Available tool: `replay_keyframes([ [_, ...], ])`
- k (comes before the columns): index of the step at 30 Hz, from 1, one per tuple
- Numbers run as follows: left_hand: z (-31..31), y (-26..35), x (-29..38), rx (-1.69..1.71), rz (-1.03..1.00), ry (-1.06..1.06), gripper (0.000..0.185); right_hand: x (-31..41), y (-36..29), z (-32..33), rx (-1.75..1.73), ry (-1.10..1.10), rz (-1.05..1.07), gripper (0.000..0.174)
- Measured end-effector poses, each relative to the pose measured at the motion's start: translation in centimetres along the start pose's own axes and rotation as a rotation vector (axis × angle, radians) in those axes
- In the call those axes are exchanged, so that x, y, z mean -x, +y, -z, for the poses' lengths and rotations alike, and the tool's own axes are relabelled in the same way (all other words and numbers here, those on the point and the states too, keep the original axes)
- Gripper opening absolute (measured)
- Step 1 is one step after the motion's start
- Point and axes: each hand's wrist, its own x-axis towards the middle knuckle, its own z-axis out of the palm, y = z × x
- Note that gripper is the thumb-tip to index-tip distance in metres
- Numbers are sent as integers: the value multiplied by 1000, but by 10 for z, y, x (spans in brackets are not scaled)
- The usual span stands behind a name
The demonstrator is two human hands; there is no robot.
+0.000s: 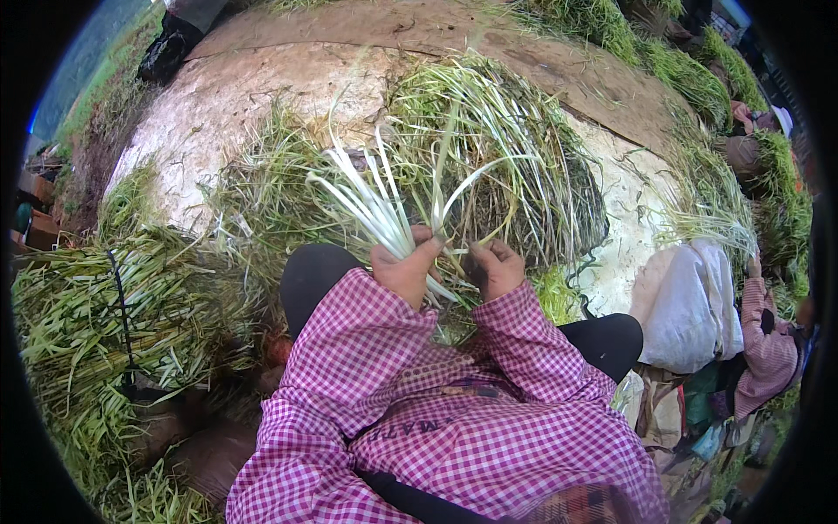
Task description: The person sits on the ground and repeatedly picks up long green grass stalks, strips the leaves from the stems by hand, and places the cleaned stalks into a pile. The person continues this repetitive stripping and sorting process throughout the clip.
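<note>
My left hand (411,265) grips a small bundle of long white plant stems (376,213). They fan up and to the left, and their other ends show below the hand. A single stalk with split pale leaves (437,209) stands up at my left fingertips. Close by on the right, my right hand (499,265) has its thumb and fingers pinched on a thin yellowish leaf (508,219). Just beyond both hands rises a large heap of uprooted stalks (497,131), green and white. More loose green stalks (268,177) lie to its left.
A strapped bale of green stalks (85,314) stands at my left. Pale sheeting (170,150) covers the ground ahead. At the right, a person in a checked sleeve (756,321) holds stalks beside a white sack (694,308). Further green heaps (687,78) lie at the upper right.
</note>
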Motion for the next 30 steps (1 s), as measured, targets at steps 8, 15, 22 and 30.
replay_keyframes([
  [8,3,25,-6,-27,4,75,21,-40,112,86,1138,16,-289,23],
  [15,7,11,-12,67,71,66,15,-12,7,22,1286,-115,67,28],
  [22,2,9,-7,87,236,-98,14,-3,-40,-22,198,-188,199,23],
  [30,-1,3,-6,38,271,-94,11,1,-21,-19,-388,-94,32,10],
])
